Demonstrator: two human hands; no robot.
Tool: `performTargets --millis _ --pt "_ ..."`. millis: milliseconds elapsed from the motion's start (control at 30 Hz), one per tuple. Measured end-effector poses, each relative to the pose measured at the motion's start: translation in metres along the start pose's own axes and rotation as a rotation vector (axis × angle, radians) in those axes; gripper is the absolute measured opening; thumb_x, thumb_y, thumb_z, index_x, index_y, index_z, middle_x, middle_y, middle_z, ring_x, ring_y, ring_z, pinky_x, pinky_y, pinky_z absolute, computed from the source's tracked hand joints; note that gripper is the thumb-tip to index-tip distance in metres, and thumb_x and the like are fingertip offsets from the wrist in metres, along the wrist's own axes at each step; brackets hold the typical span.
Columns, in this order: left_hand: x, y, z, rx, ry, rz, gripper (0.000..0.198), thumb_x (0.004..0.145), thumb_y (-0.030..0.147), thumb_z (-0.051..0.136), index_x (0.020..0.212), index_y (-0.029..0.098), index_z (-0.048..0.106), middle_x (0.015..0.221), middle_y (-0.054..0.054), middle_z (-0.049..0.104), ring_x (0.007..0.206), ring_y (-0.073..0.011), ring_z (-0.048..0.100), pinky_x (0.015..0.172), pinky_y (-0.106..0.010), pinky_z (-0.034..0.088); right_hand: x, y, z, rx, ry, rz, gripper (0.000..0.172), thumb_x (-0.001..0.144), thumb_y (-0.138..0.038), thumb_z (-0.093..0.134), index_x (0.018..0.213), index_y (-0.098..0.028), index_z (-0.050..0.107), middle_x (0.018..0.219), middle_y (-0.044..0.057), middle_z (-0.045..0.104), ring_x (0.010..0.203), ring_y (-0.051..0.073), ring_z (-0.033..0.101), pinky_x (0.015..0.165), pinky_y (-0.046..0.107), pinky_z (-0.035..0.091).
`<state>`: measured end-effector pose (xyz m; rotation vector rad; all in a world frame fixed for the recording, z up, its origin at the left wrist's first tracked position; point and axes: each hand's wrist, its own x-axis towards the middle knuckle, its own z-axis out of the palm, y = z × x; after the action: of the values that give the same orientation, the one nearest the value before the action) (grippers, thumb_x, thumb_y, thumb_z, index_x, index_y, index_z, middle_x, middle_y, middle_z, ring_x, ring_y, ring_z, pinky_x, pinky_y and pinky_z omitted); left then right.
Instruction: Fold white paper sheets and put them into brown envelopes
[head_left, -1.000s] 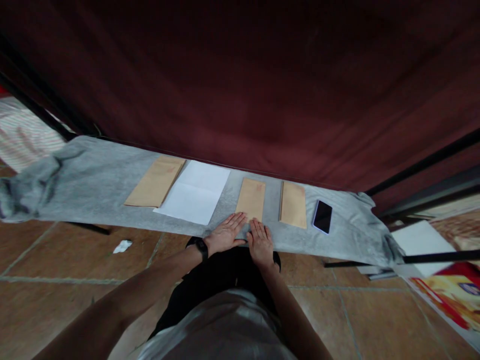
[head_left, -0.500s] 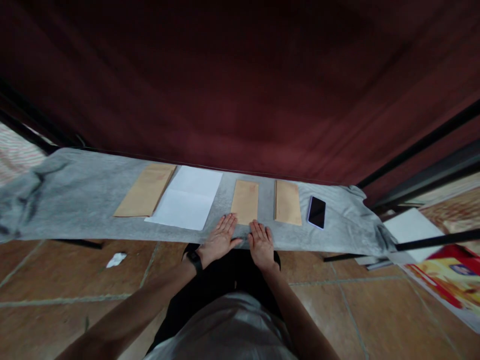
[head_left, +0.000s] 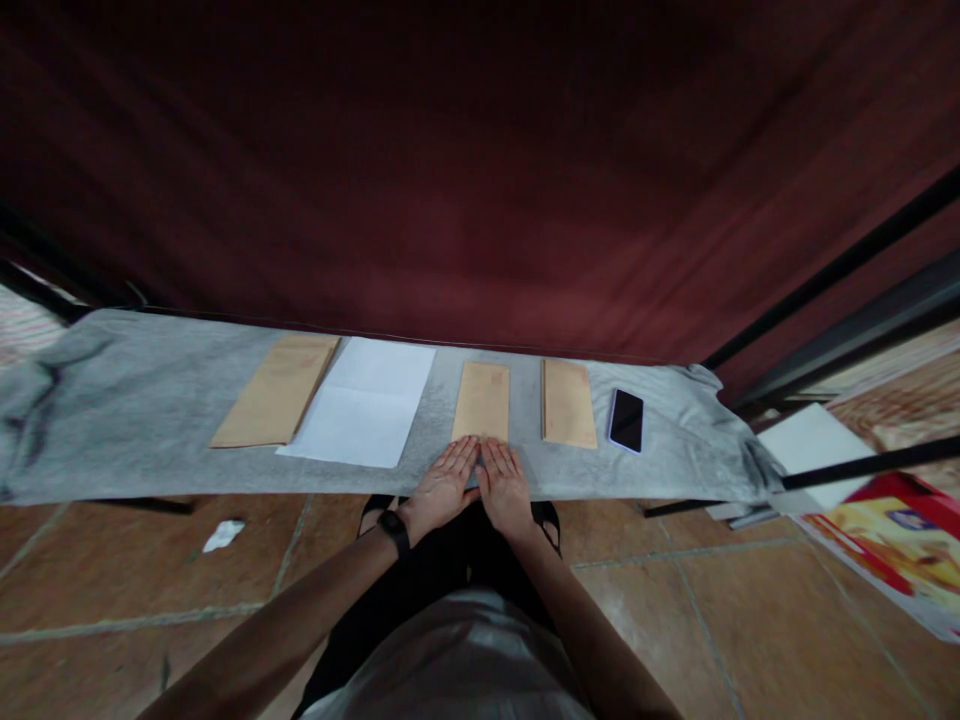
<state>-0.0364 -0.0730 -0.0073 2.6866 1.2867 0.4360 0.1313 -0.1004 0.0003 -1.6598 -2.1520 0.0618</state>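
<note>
The left hand [head_left: 441, 487] and right hand [head_left: 505, 488] lie palm-down, side by side.

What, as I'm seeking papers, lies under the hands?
Left hand and right hand cover the near end of the middle envelope; grey cloth shows alongside. Anything else beneath is hidden.

I counted one paper [head_left: 364, 400]; left of it, one envelope stack [head_left: 276, 392]; right of it, two hands [head_left: 439, 492] [head_left: 505, 494], one envelope [head_left: 481, 402], a second stack [head_left: 570, 405] and one phone [head_left: 625, 420]; on its near side, one watch [head_left: 395, 532].
</note>
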Motion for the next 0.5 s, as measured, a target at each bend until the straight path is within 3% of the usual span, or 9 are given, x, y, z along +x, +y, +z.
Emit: performTargets --millis 500 --pt "-0.011 -0.009 -0.008 0.028 -0.017 -0.039 0.074 0.097 0.054 0.046 0.153 0.007 0.034 0.161 -0.019 0.032 0.152 -0.0278 0.024 0.123 -0.045 0.024 -0.013 0.022 -0.001 -0.010 0.023 0.008 0.046 0.106 -0.030 0.037 0.148 -0.017 0.047 0.149 0.009 0.052 0.138 0.023 0.049 0.120 0.045 0.029"
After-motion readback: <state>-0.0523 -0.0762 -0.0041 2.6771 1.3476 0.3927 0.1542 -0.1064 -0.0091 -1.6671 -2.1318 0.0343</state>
